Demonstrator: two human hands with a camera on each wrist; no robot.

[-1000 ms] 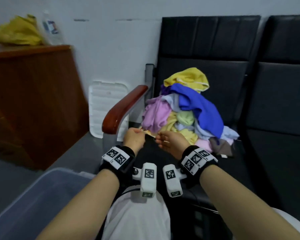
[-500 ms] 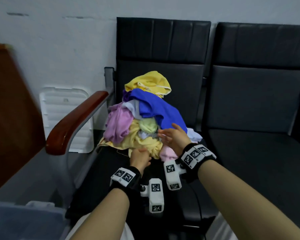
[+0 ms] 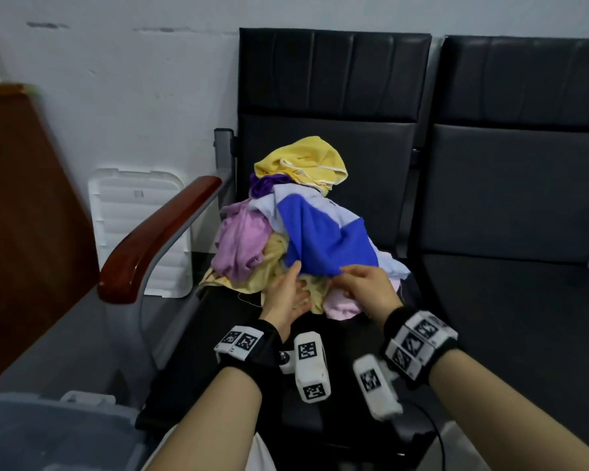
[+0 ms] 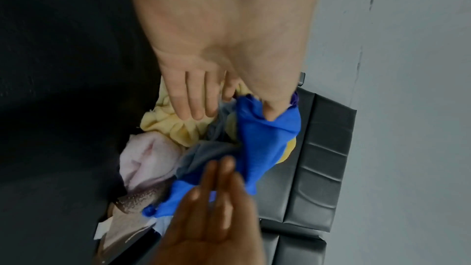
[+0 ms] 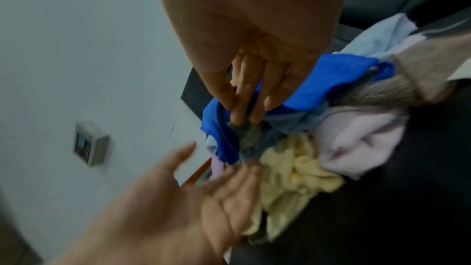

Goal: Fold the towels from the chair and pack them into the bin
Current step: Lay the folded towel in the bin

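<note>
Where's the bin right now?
Head view, bottom-left corner: the bin sits on the floor left of the chair, below its wooden armrest.

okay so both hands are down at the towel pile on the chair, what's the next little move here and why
Probably close the left hand on the blue towel edge and lift it clear. The right hand already pinches that edge, while the left hand's fingers lie straight and open beside it. The blue towel drapes over most of the pile, so it should come free easily, and the bin waits at lower left.
</note>
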